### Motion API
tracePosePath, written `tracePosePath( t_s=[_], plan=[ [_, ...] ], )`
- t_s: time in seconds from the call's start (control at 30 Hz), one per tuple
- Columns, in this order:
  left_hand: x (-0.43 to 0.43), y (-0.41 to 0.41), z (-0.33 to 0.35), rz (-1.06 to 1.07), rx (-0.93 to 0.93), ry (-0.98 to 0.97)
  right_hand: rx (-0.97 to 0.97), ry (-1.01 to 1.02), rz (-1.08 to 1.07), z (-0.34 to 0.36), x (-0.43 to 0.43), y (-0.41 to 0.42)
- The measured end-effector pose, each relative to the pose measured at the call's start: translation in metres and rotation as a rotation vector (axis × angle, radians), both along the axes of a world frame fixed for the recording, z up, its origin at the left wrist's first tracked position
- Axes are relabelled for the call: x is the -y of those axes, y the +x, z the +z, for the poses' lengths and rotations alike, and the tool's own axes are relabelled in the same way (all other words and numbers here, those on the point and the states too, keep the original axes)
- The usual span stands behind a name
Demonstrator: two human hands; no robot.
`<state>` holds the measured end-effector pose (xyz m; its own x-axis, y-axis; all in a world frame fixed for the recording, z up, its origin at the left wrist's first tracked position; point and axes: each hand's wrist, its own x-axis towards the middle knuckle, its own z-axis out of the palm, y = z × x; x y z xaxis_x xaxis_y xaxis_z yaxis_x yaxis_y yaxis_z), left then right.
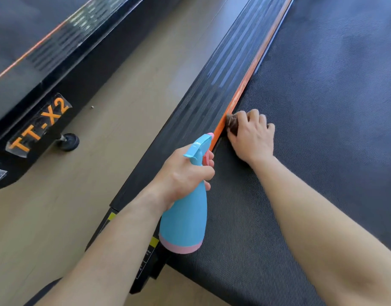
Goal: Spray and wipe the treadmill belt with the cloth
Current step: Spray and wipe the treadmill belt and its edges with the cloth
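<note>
The black textured treadmill belt (322, 133) fills the right side of the view. My right hand (252, 138) presses a small dark brown cloth (232, 123) onto the belt's left edge, against the orange strip (241, 96). Most of the cloth is hidden under my fingers. My left hand (183, 175) grips the neck of a light blue spray bottle (183, 221) with a pink base, held over the ribbed side rail. Its nozzle points up and left.
The ribbed black side rail (212, 89) runs beside the belt. Left of it lies beige floor (115, 120). A second black treadmill (42, 69) marked TT-X2, with a small wheel (68, 141), stands at the far left.
</note>
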<state>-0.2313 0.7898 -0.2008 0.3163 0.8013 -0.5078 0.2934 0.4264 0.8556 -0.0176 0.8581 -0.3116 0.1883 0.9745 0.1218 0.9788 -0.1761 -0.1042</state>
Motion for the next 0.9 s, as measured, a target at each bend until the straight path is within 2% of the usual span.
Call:
tracePosePath(
  t_s=[0.13, 0.3, 0.37, 0.43, 0.53, 0.63, 0.77, 0.83, 0.9],
  plan=[
    [0.002, 0.001, 0.004, -0.01, -0.001, 0.011, -0.002, 0.003, 0.003, 0.006, 0.031, -0.015],
    [-0.001, -0.002, 0.004, -0.005, -0.027, 0.002, 0.025, 0.023, 0.34, -0.002, 0.103, -0.027],
    [-0.002, -0.002, 0.002, -0.003, -0.048, -0.004, 0.03, 0.037, 0.298, -0.003, 0.082, -0.019],
    [-0.001, -0.001, 0.002, -0.002, -0.067, -0.008, 0.018, 0.057, 0.161, -0.003, 0.049, -0.011],
    [0.001, 0.001, 0.002, -0.009, -0.086, -0.003, -0.017, 0.009, 0.045, -0.002, 0.025, -0.009],
    [0.001, 0.005, 0.005, -0.016, -0.066, 0.009, -0.02, 0.039, 0.075, 0.0, 0.067, -0.017],
    [0.003, 0.019, 0.008, -0.044, -0.031, 0.024, -0.017, 0.055, 0.265, -0.004, 0.15, -0.002],
    [0.005, 0.032, 0.008, -0.065, -0.008, 0.009, -0.01, 0.058, 0.202, -0.004, 0.149, 0.026],
    [0.008, 0.047, 0.006, -0.085, 0.012, -0.002, -0.005, 0.048, 0.0, -0.004, 0.124, 0.049]
  ],
)
